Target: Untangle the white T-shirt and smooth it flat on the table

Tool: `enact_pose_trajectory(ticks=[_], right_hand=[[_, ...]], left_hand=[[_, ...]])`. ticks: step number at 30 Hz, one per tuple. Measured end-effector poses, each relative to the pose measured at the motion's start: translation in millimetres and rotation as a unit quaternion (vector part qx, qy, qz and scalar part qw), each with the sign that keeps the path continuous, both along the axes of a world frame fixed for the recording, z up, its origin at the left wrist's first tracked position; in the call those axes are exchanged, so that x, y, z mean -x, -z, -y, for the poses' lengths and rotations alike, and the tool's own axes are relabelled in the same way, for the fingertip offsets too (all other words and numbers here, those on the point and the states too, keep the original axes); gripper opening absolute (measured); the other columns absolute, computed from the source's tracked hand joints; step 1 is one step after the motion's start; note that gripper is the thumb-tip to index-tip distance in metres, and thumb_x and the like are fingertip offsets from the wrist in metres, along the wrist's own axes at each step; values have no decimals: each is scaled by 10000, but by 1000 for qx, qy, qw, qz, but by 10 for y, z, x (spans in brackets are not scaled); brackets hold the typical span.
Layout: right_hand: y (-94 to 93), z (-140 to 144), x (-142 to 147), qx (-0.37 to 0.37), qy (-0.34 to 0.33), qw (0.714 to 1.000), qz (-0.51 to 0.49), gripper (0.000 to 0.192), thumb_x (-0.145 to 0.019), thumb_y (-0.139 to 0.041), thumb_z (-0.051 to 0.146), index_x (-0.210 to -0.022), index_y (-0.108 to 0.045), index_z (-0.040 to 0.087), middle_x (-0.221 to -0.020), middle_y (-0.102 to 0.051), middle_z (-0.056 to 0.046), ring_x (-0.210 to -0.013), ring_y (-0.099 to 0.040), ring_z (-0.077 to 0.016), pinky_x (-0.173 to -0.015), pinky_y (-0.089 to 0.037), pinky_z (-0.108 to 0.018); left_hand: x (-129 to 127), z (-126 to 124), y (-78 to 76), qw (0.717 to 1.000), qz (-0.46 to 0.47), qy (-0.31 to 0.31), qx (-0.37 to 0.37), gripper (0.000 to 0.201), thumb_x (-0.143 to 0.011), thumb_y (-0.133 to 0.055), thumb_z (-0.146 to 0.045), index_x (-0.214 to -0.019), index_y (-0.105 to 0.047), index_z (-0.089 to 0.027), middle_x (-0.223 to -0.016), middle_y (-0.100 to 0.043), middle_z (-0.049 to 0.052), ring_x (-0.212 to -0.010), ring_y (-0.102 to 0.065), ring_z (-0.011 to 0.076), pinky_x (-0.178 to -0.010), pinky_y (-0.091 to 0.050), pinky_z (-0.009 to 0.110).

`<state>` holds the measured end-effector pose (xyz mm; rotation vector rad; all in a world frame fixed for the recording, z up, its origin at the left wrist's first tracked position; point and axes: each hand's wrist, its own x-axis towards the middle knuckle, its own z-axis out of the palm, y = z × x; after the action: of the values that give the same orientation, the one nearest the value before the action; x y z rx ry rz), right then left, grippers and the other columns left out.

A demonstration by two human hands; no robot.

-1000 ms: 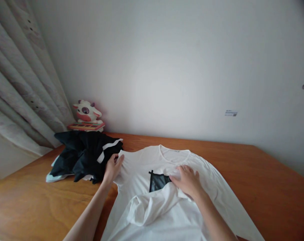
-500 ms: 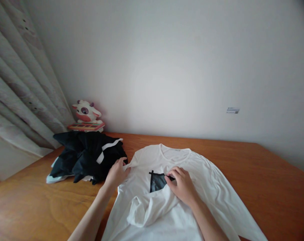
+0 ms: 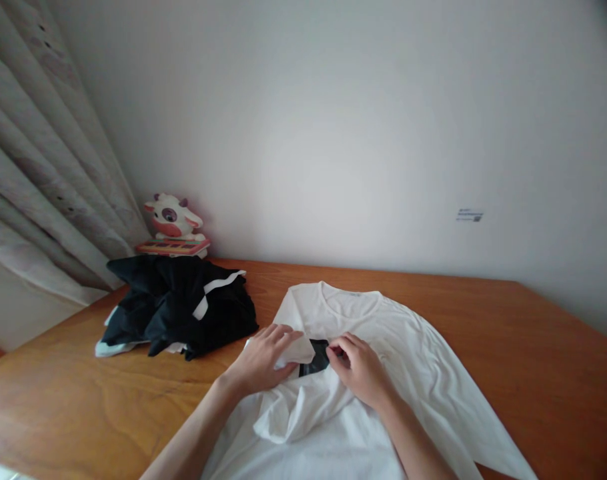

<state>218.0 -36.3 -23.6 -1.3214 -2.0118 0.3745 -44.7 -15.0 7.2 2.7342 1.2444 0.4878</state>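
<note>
Pinching folded sleeve cloth, left hand [image 3: 264,359] and right hand [image 3: 359,366] grip the white shirt [image 3: 408,360].

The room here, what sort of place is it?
Probably a home, perhaps a bedroom: a wooden table against a plain wall, a curtain, a cow toy, and clothes, the white shirt under both hands.

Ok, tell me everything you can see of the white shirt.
The white shirt is a long-sleeved, round-necked top of thin, soft-looking fabric, lying front up on the wooden table, collar toward the wall. A dark square print on the chest is mostly covered. The left hand presses a folded-in sleeve over it; the right hand pinches fabric beside it. The other sleeve lies stretched out, and the lower front is rumpled.
</note>
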Motion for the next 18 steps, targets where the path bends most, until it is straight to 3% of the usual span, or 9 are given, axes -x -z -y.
enact_pose_trajectory(ticks=[4, 8, 10, 14, 18], right_hand=[[-4, 7, -1, 1, -5, 1000, -12, 121, -971, -549, 238, -957, -668, 227, -932, -715, -42, -873, -687, -200, -784, -532, -318], [54, -5, -1, -27, 3, 1000, -7, 200, -919, -607, 240, -1113, -656, 229, -931, -712, -39, -859, -692, -206, -796, -545, -335], [80, -10, 17, -43, 4, 999, 4, 363, -885, -647, 234, -1247, -622, 229, -933, -710, -35, -866, -694, -215, -811, -550, -346], [70, -2, 119, -47, -18, 998, 43, 612, -847, -687, 195, -1440, -540, 235, -936, -730, -35, -851, -696, -226, -816, -548, -359], [21, 17, 216, -38, -44, 994, 92, 303, -865, -621, 122, -1102, -748, 260, -935, -768, -49, -918, -718, -240, -835, -532, -346]], left_hand=[[42, -16, -52, 990, -58, -126, -12, 517, -880, -672, -468, -1330, -620, -219, -1135, -714, 124, -1024, -699, 316, -911, -542, 435], [47, -14, -28, 980, -75, -180, 26, 221, -948, -560, -371, -1031, -700, -221, -973, -761, 89, -887, -736, 281, -768, -535, 359], [14, 3, -5, 988, -33, -148, 34, 180, -964, -530, -301, -992, -696, -237, -949, -771, 65, -873, -741, 245, -763, -528, 324], [-89, 65, 22, 999, 47, -18, 1, 203, -995, -508, -273, -1076, -691, -244, -932, -755, 49, -854, -729, 201, -778, -529, 290], [-136, 110, 1, 998, 61, 29, -5, 207, -1031, -508, -315, -1114, -680, -235, -932, -746, 46, -843, -725, 191, -755, -522, 275]])
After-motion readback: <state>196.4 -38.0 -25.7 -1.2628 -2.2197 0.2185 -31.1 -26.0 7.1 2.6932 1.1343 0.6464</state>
